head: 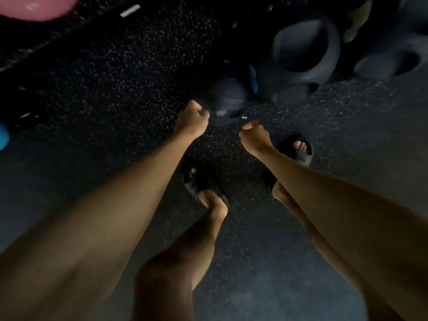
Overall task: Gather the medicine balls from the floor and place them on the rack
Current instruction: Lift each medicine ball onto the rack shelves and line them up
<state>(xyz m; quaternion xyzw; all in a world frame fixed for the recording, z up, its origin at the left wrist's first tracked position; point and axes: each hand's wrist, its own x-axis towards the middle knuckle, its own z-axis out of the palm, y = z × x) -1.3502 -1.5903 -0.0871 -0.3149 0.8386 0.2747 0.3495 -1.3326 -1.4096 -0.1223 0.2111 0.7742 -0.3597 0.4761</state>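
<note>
A dark medicine ball [225,100] lies blurred on the speckled black floor just beyond my hands. My left hand [192,119] is at the ball's lower left edge, fingers curled against it. Just off the ball's lower right edge is my right hand [253,135], also curled; whether it holds the ball is hidden by blur and darkness. Two more grey balls with grip holes [305,49] [391,59] sit at the upper right.
My feet in black slides [201,186] [298,149] stand right below the hands. A pink ball [39,5] is at the top left and a blue object [3,137] at the left edge. A dark frame bar [69,28] crosses the upper left.
</note>
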